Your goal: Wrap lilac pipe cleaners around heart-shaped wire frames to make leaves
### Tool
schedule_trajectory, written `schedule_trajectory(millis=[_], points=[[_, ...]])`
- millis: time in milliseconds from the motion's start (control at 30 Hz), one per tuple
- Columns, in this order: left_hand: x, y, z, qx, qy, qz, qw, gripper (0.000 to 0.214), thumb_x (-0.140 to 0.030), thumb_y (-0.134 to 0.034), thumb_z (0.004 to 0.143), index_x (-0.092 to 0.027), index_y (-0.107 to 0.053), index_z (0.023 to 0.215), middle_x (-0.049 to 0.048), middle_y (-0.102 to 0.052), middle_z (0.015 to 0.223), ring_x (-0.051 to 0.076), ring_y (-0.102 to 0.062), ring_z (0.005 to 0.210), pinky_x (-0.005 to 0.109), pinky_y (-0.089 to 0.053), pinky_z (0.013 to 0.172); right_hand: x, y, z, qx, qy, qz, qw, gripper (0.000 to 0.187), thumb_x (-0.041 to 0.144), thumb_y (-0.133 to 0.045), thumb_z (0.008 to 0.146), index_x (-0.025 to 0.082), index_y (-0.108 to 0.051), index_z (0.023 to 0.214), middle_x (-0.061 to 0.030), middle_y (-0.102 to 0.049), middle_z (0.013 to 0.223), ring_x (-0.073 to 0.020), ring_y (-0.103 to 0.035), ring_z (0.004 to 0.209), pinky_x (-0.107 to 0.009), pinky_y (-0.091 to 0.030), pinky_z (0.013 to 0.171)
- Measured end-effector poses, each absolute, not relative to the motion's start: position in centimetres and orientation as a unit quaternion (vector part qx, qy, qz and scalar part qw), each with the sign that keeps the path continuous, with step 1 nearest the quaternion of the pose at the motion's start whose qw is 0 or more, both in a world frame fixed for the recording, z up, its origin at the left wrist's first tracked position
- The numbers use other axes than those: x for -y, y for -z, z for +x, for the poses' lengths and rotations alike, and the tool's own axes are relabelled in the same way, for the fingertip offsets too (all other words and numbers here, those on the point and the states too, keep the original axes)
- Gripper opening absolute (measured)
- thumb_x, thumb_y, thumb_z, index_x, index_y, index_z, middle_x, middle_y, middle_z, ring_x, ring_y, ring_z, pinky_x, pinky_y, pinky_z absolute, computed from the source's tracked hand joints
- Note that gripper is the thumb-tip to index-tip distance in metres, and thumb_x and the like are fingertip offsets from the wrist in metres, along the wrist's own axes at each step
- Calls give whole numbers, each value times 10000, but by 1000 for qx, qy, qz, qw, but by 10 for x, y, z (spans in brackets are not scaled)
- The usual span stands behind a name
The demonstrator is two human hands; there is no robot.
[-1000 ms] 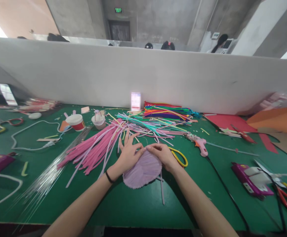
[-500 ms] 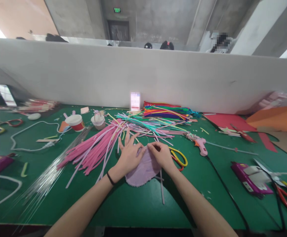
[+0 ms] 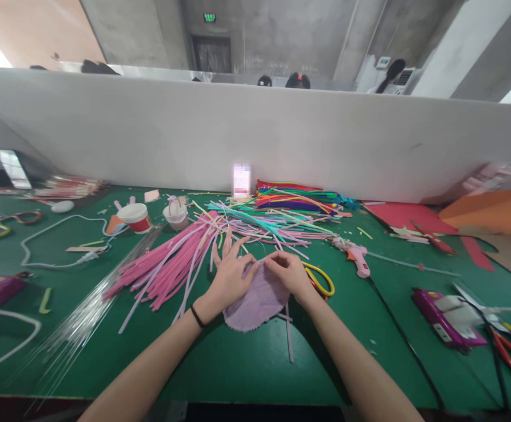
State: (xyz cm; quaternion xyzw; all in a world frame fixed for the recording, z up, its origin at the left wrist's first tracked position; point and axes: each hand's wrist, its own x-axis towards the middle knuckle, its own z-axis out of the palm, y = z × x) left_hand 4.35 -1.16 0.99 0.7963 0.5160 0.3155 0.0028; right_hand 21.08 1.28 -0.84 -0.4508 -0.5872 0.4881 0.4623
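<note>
A flat, rounded lilac piece [image 3: 255, 302] made of pipe cleaners, with a jagged lower edge, is held just above the green table. My left hand [image 3: 233, 275] pinches its upper edge between thumb and index finger, while the other fingers spread away. My right hand [image 3: 288, 272] grips the same edge close by, fingertips together. A thin wire loop shows faintly between the hands. Beside my right hand lie scissors with yellow and red handles [image 3: 321, 278], partly hidden. One loose lilac pipe cleaner [image 3: 289, 340] hangs or lies below the piece on the right.
Pink pipe cleaners [image 3: 167, 264] lie in a bundle at left, near clear rods [image 3: 92, 310]. Multicoloured pipe cleaners [image 3: 299, 199] pile up behind. A pink glue gun [image 3: 359, 261] rests at right, its black cord trailing past a purple power strip [image 3: 444, 322]. A paper cup [image 3: 135, 218] stands left.
Both hands stay pinched on the upper edge of the lilac piece, with only a very slight shift of the right fingers. The rest of the table looks the same.
</note>
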Motion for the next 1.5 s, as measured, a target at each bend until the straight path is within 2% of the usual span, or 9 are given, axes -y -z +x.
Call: schedule_trajectory(millis=[100,200,300,433,633,767,900,1233,1500], points=[[14,-16,43,-526,-371,764,-26,161,-301,-495,880,-221,-625,932,87,-323,1476,338,-111,1406,629,-30,1081,-13,8,213,565,-472,-455,501,187,382,-648,705,198,-628,677,22,-580,619,-130,-491,585,-255,-366,576],[9,-16,37,-538,-487,688,-18,362,-299,-527,869,-209,-481,1217,138,-267,1488,310,-160,1398,561,-118,1104,-16,8,218,512,-442,-463,572,187,380,-641,719,199,-609,687,31,-555,618,-121,-461,591,-249,-344,587],[-4,-10,30,-531,-585,601,117,579,-369,-583,835,-198,-335,1330,167,-372,1401,270,-399,1276,460,-332,1036,-20,9,223,437,-430,-464,640,191,389,-647,717,204,-600,710,35,-556,652,-121,-455,616,-246,-344,611],[-17,-3,26,-510,-578,525,359,377,-450,-557,830,-179,-554,1092,101,-622,1073,221,-590,994,354,-459,870,-22,12,221,382,-460,-441,669,218,402,-676,698,201,-597,727,33,-557,683,-122,-457,627,-252,-355,626],[-19,3,25,-511,-573,483,420,297,-418,-702,703,-159,-657,841,38,-664,790,173,-601,764,275,-451,730,-18,16,211,417,-455,-453,643,266,440,-672,696,188,-611,753,12,-580,707,-134,-480,655,-260,-379,647],[-22,9,24,-490,-579,436,485,400,-442,-751,635,-135,-662,876,38,-664,778,156,-591,710,262,-432,681,-20,19,210,443,-436,-448,643,278,435,-654,713,175,-612,805,7,-597,743,-142,-509,702,-265,-399,686],[-22,9,24,-466,-584,424,512,342,-419,-746,657,-146,-674,850,24,-661,801,139,-581,729,241,-419,688,-19,19,209,471,-426,-438,637,220,383,-633,747,176,-604,815,11,-592,765,-134,-516,720,-262,-397,704],[-19,-1,23,-459,-608,409,502,315,-376,-774,620,-150,-712,830,35,-684,818,153,-608,736,239,-440,676,-15,18,211,523,-395,-428,622,148,338,-586,798,191,-572,794,21,-548,734,-125,-488,688,-244,-380,656],[-15,-4,23,-469,-560,472,494,426,-476,-732,662,-145,-715,931,56,-705,870,192,-627,771,265,-465,690,-15,19,211,495,-390,-432,645,185,380,-583,796,198,-554,815,4,-564,792,-144,-517,755,-260,-404,714]])
